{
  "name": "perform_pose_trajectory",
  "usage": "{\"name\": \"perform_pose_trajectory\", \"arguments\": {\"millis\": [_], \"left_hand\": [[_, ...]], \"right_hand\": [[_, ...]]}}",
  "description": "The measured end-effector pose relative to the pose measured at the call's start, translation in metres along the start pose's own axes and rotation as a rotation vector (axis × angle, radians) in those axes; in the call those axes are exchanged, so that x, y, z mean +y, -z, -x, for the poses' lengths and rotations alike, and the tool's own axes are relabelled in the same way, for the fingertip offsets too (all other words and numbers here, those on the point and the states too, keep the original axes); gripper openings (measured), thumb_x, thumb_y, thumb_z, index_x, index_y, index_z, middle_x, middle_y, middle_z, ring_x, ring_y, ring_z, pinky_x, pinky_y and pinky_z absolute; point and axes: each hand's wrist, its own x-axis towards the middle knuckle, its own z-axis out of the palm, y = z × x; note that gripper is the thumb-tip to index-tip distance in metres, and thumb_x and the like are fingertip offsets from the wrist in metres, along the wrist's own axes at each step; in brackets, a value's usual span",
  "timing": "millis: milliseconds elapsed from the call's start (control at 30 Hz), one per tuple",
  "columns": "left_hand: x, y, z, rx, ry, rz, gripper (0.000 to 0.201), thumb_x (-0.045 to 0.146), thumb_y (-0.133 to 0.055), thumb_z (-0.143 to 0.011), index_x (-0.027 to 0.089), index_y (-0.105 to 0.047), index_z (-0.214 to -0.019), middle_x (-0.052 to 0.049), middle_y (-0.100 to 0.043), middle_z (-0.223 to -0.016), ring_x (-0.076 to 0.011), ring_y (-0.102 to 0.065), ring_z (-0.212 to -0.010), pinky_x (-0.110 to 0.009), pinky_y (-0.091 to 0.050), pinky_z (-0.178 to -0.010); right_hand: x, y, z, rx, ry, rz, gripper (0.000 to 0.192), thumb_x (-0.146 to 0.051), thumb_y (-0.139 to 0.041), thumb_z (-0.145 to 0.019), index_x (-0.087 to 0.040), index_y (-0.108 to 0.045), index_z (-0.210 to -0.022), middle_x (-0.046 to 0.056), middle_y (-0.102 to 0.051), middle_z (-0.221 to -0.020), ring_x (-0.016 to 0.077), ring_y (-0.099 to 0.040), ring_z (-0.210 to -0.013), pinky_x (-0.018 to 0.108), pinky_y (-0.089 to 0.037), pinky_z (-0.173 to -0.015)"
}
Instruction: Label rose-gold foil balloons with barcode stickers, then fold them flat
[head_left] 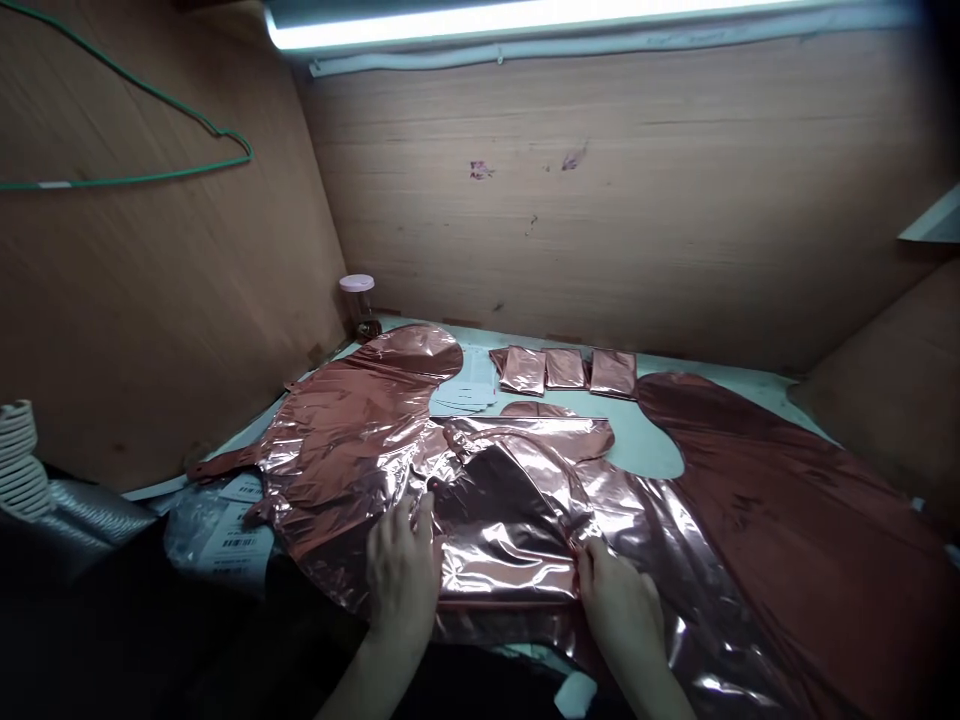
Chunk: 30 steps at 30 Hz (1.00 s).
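A shiny rose-gold foil balloon (510,560), uninflated, lies partly folded in front of me, its upper layers creased and overlapping. My left hand (403,570) rests on its left side, fingers stretched out over the foil. At the right edge of the folded part, my right hand (619,600) pinches the foil between thumb and curled fingers. More flat foil of the same colour spreads beneath and around: one rounded sheet (337,430) to the left, another large sheet (795,530) to the right. Which layers belong to which balloon I cannot tell.
Small folded foil packets (566,370) line the back beside white paper cards (465,385). A lidded clear jar (358,305) stands in the back left corner. Wooden panels enclose the table; a green hanger (150,180) hangs left. Plastic bags with barcode labels (236,540) lie front left.
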Motion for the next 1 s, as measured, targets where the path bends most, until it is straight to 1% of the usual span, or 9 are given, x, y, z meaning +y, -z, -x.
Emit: {"name": "perform_pose_trajectory", "arguments": {"millis": [67, 200, 333, 467, 600, 667, 767, 900, 1000], "left_hand": [[0.013, -0.009, 0.008, 0.144, -0.285, 0.101, 0.035, 0.018, -0.050, -0.095, 0.022, -0.061, -0.128, -0.011, -0.062, -0.131, -0.0284, -0.055, -0.125, -0.047, -0.045, -0.105], [0.039, -0.028, 0.017, -0.103, -0.601, 0.244, 0.038, 0.029, -0.043, -0.100, 0.029, -0.054, -0.136, -0.001, -0.055, -0.142, -0.0269, -0.047, -0.134, -0.054, -0.037, -0.113], [0.046, -0.044, 0.019, -0.226, -0.612, 0.159, 0.053, 0.038, -0.041, -0.100, 0.039, -0.028, -0.152, 0.002, -0.027, -0.161, -0.0359, -0.031, -0.143, -0.067, -0.026, -0.113], [0.033, -0.043, 0.017, -0.305, -0.574, 0.139, 0.063, 0.049, -0.040, -0.098, 0.041, -0.014, -0.154, 0.000, -0.013, -0.164, -0.0432, -0.017, -0.147, -0.073, -0.012, -0.112], [0.003, -0.025, 0.013, -0.393, -0.489, 0.162, 0.087, 0.077, -0.046, -0.082, 0.038, -0.018, -0.154, -0.008, -0.011, -0.164, -0.0516, -0.009, -0.145, -0.077, -0.005, -0.108], [-0.006, -0.012, 0.009, -0.457, -0.485, 0.171, 0.097, 0.085, -0.048, -0.074, 0.037, -0.021, -0.154, -0.012, -0.013, -0.164, -0.0533, -0.009, -0.145, -0.077, -0.005, -0.107], [0.003, 0.008, -0.006, -0.489, -0.464, 0.159, 0.085, 0.078, -0.048, -0.080, 0.028, -0.040, -0.149, -0.018, -0.030, -0.158, -0.0507, -0.017, -0.144, -0.076, -0.007, -0.108], [0.044, 0.010, -0.043, -0.483, -0.727, 0.324, 0.046, 0.047, -0.051, -0.095, 0.022, -0.060, -0.132, -0.013, -0.048, -0.147, -0.0328, -0.034, -0.142, -0.054, -0.017, -0.119], [0.059, -0.001, -0.071, -0.567, -0.850, 0.452, 0.051, 0.038, -0.061, -0.090, 0.028, -0.053, -0.139, -0.008, -0.040, -0.154, -0.0318, -0.030, -0.146, -0.052, -0.020, -0.119]], "right_hand": [[0.002, 0.000, -0.002, 0.003, 0.006, 0.016, 0.028, -0.025, -0.035, -0.102, -0.020, -0.061, -0.092, 0.008, -0.073, -0.085, 0.0261, -0.069, -0.090, 0.036, -0.041, -0.077], [0.003, 0.000, -0.005, 0.010, 0.018, 0.036, 0.031, -0.026, -0.035, -0.102, -0.018, -0.062, -0.092, 0.008, -0.074, -0.077, 0.0259, -0.071, -0.080, 0.037, -0.046, -0.075], [-0.006, -0.011, 0.003, 0.180, 0.067, 0.097, 0.033, -0.018, -0.035, -0.099, -0.010, -0.062, -0.116, 0.021, -0.070, -0.113, 0.0337, -0.065, -0.109, 0.047, -0.047, -0.088], [-0.004, -0.037, 0.016, 0.365, 0.668, 0.058, 0.056, -0.036, -0.044, -0.099, -0.015, -0.035, -0.150, 0.017, -0.042, -0.152, 0.0320, -0.037, -0.142, 0.048, -0.041, -0.108], [0.030, -0.045, 0.023, 0.309, 0.785, 0.046, 0.080, -0.048, -0.048, -0.096, -0.014, -0.010, -0.158, 0.015, -0.025, -0.160, 0.0313, -0.025, -0.148, 0.051, -0.043, -0.108], [0.044, -0.038, 0.021, 0.294, 0.828, 0.075, 0.077, -0.041, -0.051, -0.095, -0.012, -0.015, -0.157, 0.015, -0.027, -0.159, 0.0307, -0.028, -0.147, 0.048, -0.046, -0.107], [0.046, -0.025, 0.012, 0.345, 0.969, 0.167, 0.061, -0.014, -0.051, -0.091, -0.006, -0.036, -0.149, 0.018, -0.036, -0.155, 0.0326, -0.037, -0.142, 0.044, -0.049, -0.107], [0.032, -0.018, 0.004, 0.376, 1.108, 0.293, 0.059, 0.007, -0.046, -0.077, 0.003, -0.053, -0.135, 0.022, -0.045, -0.148, 0.0360, -0.047, -0.135, 0.044, -0.052, -0.104], [0.035, -0.017, 0.005, 0.404, 1.149, 0.319, 0.056, 0.006, -0.046, -0.075, 0.004, -0.058, -0.129, 0.023, -0.052, -0.141, 0.0362, -0.054, -0.128, 0.042, -0.057, -0.097]]}}
